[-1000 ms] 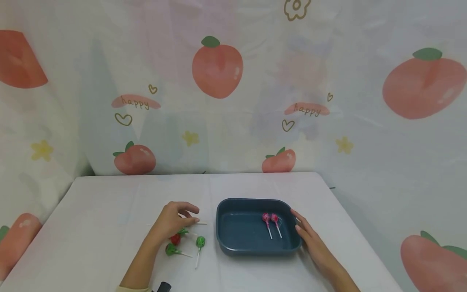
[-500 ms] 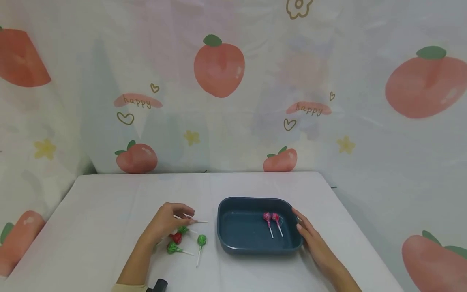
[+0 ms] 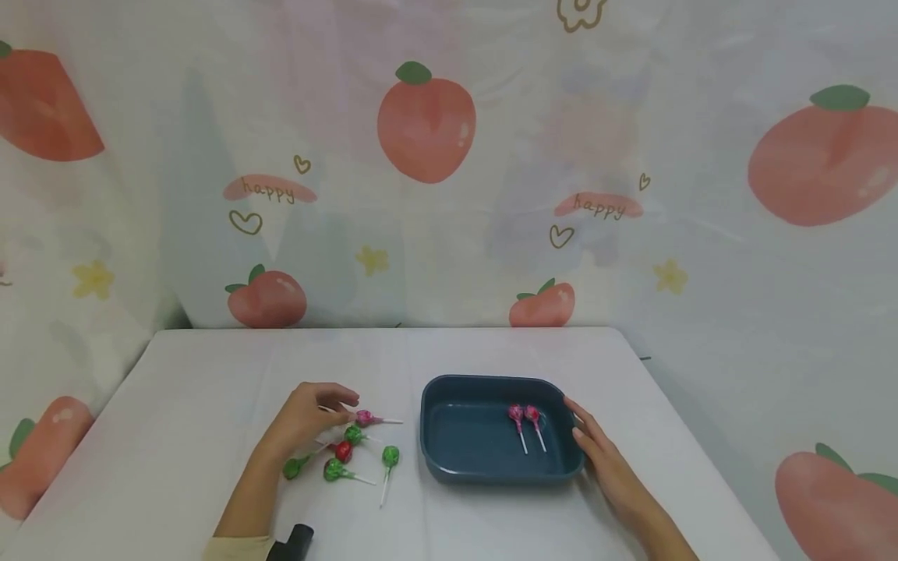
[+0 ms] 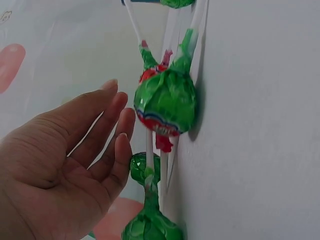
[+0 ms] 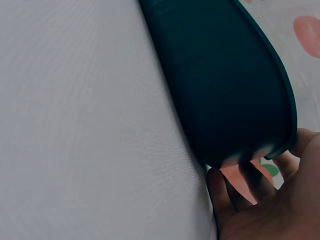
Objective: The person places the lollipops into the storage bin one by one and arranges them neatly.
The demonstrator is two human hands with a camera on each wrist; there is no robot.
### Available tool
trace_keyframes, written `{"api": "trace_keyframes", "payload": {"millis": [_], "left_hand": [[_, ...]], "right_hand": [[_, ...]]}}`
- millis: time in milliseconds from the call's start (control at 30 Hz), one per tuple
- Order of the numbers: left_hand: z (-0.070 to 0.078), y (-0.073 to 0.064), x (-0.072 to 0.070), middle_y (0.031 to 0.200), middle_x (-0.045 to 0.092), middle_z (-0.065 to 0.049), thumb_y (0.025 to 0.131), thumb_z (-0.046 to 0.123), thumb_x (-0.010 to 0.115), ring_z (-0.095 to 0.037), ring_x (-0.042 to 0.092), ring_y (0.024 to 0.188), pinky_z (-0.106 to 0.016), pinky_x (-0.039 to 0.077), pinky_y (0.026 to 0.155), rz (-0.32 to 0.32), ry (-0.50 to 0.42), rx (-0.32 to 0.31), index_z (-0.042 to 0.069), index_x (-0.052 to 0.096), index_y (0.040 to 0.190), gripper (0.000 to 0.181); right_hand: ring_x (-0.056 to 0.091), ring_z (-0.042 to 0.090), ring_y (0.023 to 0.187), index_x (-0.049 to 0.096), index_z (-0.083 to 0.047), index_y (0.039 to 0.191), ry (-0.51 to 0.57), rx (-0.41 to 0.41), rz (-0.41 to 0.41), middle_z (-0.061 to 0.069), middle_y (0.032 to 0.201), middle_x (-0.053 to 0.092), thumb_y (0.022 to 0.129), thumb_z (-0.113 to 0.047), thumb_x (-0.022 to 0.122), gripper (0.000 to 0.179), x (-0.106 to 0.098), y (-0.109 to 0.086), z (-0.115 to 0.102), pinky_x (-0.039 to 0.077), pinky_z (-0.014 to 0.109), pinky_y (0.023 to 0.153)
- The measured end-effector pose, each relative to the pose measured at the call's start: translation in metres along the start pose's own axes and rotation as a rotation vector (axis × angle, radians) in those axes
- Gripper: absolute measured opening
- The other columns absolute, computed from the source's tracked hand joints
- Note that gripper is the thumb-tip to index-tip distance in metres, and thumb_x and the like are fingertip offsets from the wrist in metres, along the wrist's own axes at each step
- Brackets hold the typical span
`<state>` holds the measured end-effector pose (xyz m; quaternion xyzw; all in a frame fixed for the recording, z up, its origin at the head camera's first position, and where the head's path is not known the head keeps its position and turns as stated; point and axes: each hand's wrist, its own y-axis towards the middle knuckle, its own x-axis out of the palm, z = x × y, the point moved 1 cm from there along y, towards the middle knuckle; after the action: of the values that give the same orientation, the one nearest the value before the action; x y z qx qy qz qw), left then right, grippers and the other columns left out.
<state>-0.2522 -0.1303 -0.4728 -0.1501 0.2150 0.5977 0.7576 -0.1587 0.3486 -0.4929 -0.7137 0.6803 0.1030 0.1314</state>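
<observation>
My left hand point(image 3: 309, 413) hovers just left of a pink-wrapped lollipop point(image 3: 365, 418), thumb and fingers loosely bent with a gap between them. In the left wrist view that hand point(image 4: 70, 160) holds nothing and lies beside a green-wrapped lollipop point(image 4: 167, 102). A red lollipop point(image 3: 343, 451) and several green lollipops point(image 3: 335, 469) lie in a loose group below it on the white table. My right hand point(image 3: 617, 475) rests its fingers against the right end of a dark blue tray point(image 3: 456, 473). Inside the tray, two pink lollipops point(image 3: 516, 413) lie side by side.
A white cloth covers the table point(image 3: 210, 389). Behind it hangs a backdrop printed with peaches point(image 3: 426, 128). Near the left forearm, a black device point(image 3: 291, 543) shows at the sleeve. The tray's raised walls stand right of the loose lollipops.
My left hand has drawn back to the left, uncovering the pink lollipop and a green one. My right hand stays at the tray. The head view has shifted slightly.
</observation>
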Motion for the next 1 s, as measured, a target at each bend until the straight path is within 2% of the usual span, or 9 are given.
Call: {"api": "trace_keyframes", "payload": {"millis": [133, 267, 433, 633, 800, 1000], "left_hand": [[-0.006, 0.001, -0.007, 0.102, 0.073, 0.001, 0.09, 0.005, 0.08, -0.021, 0.064, 0.096, -0.034, 0.054, 0.081, 0.019, -0.01, 0.002, 0.011, 0.079, 0.112, 0.023], [-0.011, 0.003, -0.014, 0.107, 0.075, -0.001, 0.094, 0.011, 0.078, -0.024, 0.065, 0.104, -0.039, 0.054, 0.09, 0.036, -0.046, 0.008, 0.01, 0.078, 0.115, 0.021], [-0.019, 0.003, -0.021, 0.115, 0.074, -0.004, 0.099, 0.017, 0.074, -0.025, 0.066, 0.111, -0.043, 0.053, 0.095, 0.06, -0.071, -0.021, 0.009, 0.077, 0.118, 0.022], [-0.027, 0.0, -0.027, 0.115, 0.073, -0.005, 0.096, 0.012, 0.076, -0.025, 0.067, 0.109, -0.047, 0.053, 0.095, 0.051, -0.02, -0.022, 0.008, 0.076, 0.119, 0.024], [-0.034, -0.002, -0.034, 0.116, 0.072, -0.007, 0.093, 0.009, 0.078, -0.029, 0.065, 0.111, -0.054, 0.05, 0.096, 0.038, 0.014, -0.026, 0.009, 0.077, 0.118, 0.025], [-0.037, -0.006, -0.037, 0.114, 0.072, -0.007, 0.09, 0.008, 0.08, -0.03, 0.064, 0.111, -0.055, 0.05, 0.096, 0.043, 0.058, -0.059, 0.01, 0.079, 0.113, 0.024]], "right_hand": [[0.003, 0.04, 0.155, 0.027, -0.026, 0.164, -0.004, -0.003, -0.007, 0.012, 0.171, 0.013, 0.113, -0.041, 0.039, 0.055, -0.001, 0.001, 0.001, 0.01, 0.065, 0.116], [0.004, 0.042, 0.155, 0.027, -0.026, 0.165, 0.005, -0.009, -0.006, 0.013, 0.171, 0.013, 0.113, -0.04, 0.038, 0.054, -0.003, 0.001, 0.002, 0.009, 0.066, 0.116], [0.003, 0.043, 0.155, 0.025, -0.026, 0.165, -0.001, -0.002, -0.012, 0.013, 0.171, 0.011, 0.113, -0.041, 0.038, 0.055, -0.002, 0.002, 0.002, 0.009, 0.067, 0.115], [0.003, 0.043, 0.155, 0.025, -0.024, 0.165, -0.011, 0.0, -0.007, 0.013, 0.171, 0.011, 0.113, -0.04, 0.037, 0.055, -0.002, 0.001, 0.001, 0.01, 0.066, 0.115], [0.004, 0.043, 0.155, 0.025, -0.025, 0.165, -0.025, 0.001, -0.004, 0.013, 0.171, 0.012, 0.113, -0.04, 0.037, 0.055, -0.002, 0.0, 0.001, 0.011, 0.067, 0.115], [0.004, 0.042, 0.155, 0.026, -0.025, 0.165, -0.035, -0.001, -0.006, 0.013, 0.171, 0.013, 0.113, -0.041, 0.038, 0.055, -0.002, 0.001, 0.0, 0.011, 0.066, 0.115]]}}
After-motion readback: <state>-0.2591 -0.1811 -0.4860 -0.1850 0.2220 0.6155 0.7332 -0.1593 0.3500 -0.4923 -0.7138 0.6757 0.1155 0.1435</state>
